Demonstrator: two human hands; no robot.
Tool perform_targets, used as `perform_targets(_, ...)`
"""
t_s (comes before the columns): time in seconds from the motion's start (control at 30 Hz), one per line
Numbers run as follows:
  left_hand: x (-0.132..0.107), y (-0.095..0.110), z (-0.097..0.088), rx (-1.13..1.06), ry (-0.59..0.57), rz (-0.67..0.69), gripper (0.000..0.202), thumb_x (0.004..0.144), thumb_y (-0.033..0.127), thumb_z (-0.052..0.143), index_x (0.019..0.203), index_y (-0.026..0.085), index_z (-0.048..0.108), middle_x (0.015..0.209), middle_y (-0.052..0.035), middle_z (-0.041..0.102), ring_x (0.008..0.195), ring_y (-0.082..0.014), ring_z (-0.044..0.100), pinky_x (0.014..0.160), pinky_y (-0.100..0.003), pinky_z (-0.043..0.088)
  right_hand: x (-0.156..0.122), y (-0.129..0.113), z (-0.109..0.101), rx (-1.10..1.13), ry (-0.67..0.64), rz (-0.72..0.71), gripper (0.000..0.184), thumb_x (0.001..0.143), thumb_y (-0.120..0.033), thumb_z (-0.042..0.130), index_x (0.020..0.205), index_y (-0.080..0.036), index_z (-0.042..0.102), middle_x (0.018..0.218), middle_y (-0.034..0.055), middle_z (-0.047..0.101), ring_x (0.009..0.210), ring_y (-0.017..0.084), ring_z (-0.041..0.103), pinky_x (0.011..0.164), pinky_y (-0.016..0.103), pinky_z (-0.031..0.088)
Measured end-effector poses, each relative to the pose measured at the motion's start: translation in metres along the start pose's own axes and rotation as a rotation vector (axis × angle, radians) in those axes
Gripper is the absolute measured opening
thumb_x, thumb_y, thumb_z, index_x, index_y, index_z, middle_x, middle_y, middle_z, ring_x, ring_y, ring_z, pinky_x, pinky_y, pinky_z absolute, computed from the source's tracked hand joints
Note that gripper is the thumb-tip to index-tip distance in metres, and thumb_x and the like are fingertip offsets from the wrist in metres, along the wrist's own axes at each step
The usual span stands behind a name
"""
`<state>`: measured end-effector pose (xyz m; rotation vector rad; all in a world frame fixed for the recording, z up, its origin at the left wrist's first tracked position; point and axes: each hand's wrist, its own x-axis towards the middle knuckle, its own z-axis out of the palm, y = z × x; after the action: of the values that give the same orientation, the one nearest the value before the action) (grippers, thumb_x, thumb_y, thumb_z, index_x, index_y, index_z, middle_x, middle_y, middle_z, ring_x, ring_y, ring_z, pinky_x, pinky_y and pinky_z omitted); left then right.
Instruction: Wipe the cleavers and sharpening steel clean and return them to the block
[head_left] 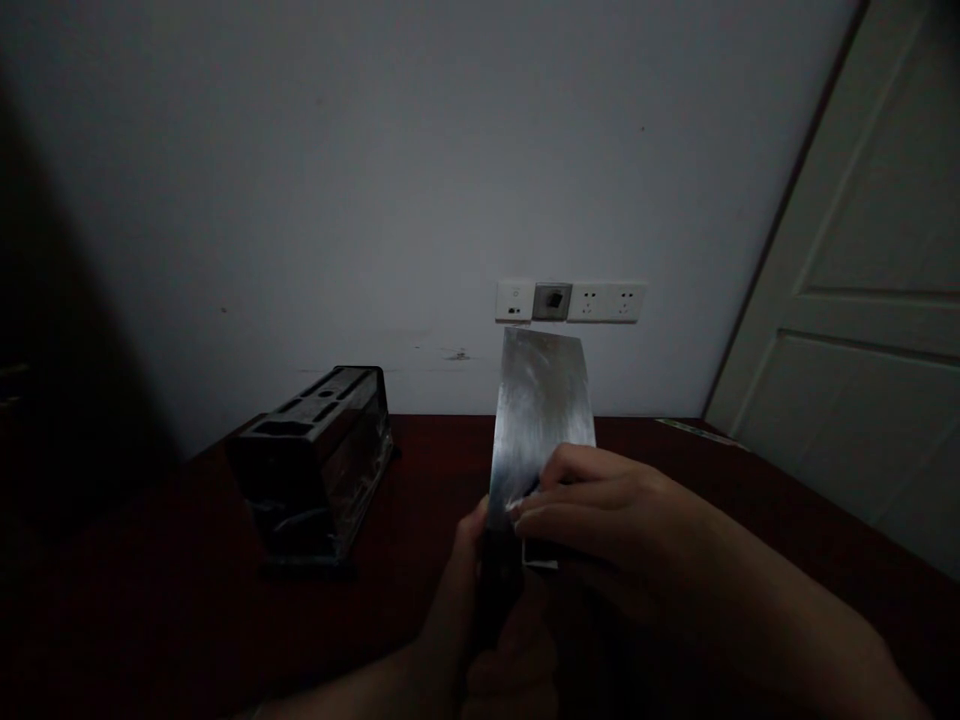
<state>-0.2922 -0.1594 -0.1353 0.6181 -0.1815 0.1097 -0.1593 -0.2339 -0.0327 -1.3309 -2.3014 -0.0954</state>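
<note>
A cleaver stands upright in front of me, its broad metal blade raised and its dark handle low. My left hand is wrapped round that handle, thumb along its side. Against the lower part of the blade rest the bent fingers of my right hand, pinched together. Something small and whitish shows at their tips, and a dark piece with a white edge shows just below; I cannot make out what either is. To the left stands a black knife block with slots in its top.
The dark red table reaches back to a pale wall. Sockets and switches are set in the wall behind the blade. A white panelled door is at the right. The light is dim, and the far left is very dark.
</note>
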Motion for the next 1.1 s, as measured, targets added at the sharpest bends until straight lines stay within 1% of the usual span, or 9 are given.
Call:
perform_targets(0.13, 0.005, -0.003, -0.005, -0.026, -0.106, -0.009, 0.067, 0.080, 0.064, 0.030, 0.034, 0.016, 0.041, 0.023, 0.0023, 0.028, 0.020, -0.0042, 0.012, 0.028, -0.020, 0.020, 0.005, -0.004, 0.003, 0.009, -0.064, -0.030, 0.019, 0.082, -0.007, 0.050, 0.085, -0.018, 0.066, 0.076, 0.0024, 0.057, 0.063, 0.010, 0.047, 0.054, 0.021, 0.036)
perform_targets(0.2, 0.005, -0.004, -0.005, -0.053, -0.130, -0.026, 0.067, 0.081, 0.064, 0.028, 0.036, 0.017, 0.043, 0.024, 0.0022, 0.029, 0.020, -0.0043, 0.011, 0.028, -0.020, 0.020, 0.004, -0.002, 0.002, 0.024, -0.076, -0.016, 0.020, 0.082, -0.007, 0.049, 0.085, -0.018, 0.066, 0.076, 0.0021, 0.057, 0.064, 0.010, 0.047, 0.056, 0.021, 0.037)
perform_targets(0.37, 0.001, -0.004, -0.002, -0.048, -0.055, -0.064, 0.071, 0.081, 0.066, 0.018, 0.040, 0.016, 0.047, 0.025, 0.0016, 0.030, 0.020, -0.0058, 0.015, 0.028, -0.021, 0.021, -0.001, 0.000, 0.000, 0.060, -0.113, 0.051, 0.019, 0.082, -0.008, 0.049, 0.079, -0.018, 0.065, 0.076, 0.0013, 0.056, 0.061, 0.009, 0.047, 0.055, 0.021, 0.037)
perform_targets(0.5, 0.000, -0.005, -0.005, -0.027, 0.030, -0.060, 0.070, 0.079, 0.068, 0.024, 0.035, 0.016, 0.042, 0.024, 0.0019, 0.028, 0.022, -0.0045, 0.013, 0.027, -0.020, 0.020, 0.003, -0.002, 0.003, 0.066, -0.076, -0.009, 0.021, 0.080, -0.006, 0.050, 0.087, -0.019, 0.066, 0.079, 0.0021, 0.058, 0.065, 0.010, 0.049, 0.058, 0.021, 0.039)
perform_targets(0.7, 0.003, 0.001, -0.001, -0.041, -0.019, -0.073, 0.075, 0.080, 0.069, 0.013, 0.037, 0.016, 0.045, 0.025, 0.0018, 0.028, 0.020, -0.0057, 0.021, 0.028, -0.019, 0.021, -0.001, 0.000, -0.005, 0.070, -0.069, 0.041, 0.022, 0.081, -0.006, 0.048, 0.078, -0.019, 0.066, 0.075, 0.0008, 0.059, 0.062, 0.009, 0.052, 0.054, 0.020, 0.040)
perform_targets(0.8, 0.001, 0.006, 0.004, -0.031, 0.034, -0.046, 0.076, 0.082, 0.066, 0.008, 0.044, 0.015, 0.050, 0.028, 0.0022, 0.031, 0.022, -0.0063, 0.025, 0.030, -0.018, 0.022, -0.005, 0.003, -0.015, 0.146, -0.022, 0.020, 0.029, 0.080, -0.002, 0.048, 0.086, -0.023, 0.067, 0.084, -0.0001, 0.061, 0.069, 0.009, 0.057, 0.062, 0.019, 0.044)
perform_targets(0.87, 0.000, 0.008, 0.005, -0.016, 0.011, -0.005, 0.076, 0.082, 0.067, 0.007, 0.046, 0.016, 0.050, 0.028, 0.0026, 0.031, 0.022, -0.0070, 0.026, 0.030, -0.019, 0.023, -0.006, 0.006, -0.017, 0.176, 0.045, -0.010, 0.033, 0.079, -0.001, 0.049, 0.094, -0.025, 0.066, 0.088, 0.0004, 0.061, 0.073, 0.009, 0.058, 0.064, 0.018, 0.046)
perform_targets(0.97, 0.000, 0.009, 0.006, 0.007, 0.020, 0.010, 0.075, 0.081, 0.067, 0.006, 0.047, 0.016, 0.050, 0.029, 0.0033, 0.031, 0.022, -0.0073, 0.025, 0.031, -0.020, 0.027, -0.006, 0.012, -0.016, 0.165, 0.119, -0.047, 0.037, 0.079, -0.001, 0.050, 0.102, -0.026, 0.064, 0.088, 0.0018, 0.060, 0.073, 0.009, 0.058, 0.062, 0.017, 0.046)
perform_targets(1.1, -0.001, 0.010, 0.010, 0.011, 0.074, 0.014, 0.076, 0.082, 0.065, 0.002, 0.049, 0.016, 0.050, 0.030, 0.0040, 0.029, 0.023, -0.0071, 0.024, 0.031, -0.019, 0.027, -0.007, 0.017, -0.012, 0.098, 0.131, -0.045, 0.039, 0.078, 0.000, 0.049, 0.105, -0.024, 0.063, 0.088, 0.0038, 0.060, 0.077, 0.011, 0.057, 0.064, 0.019, 0.047)
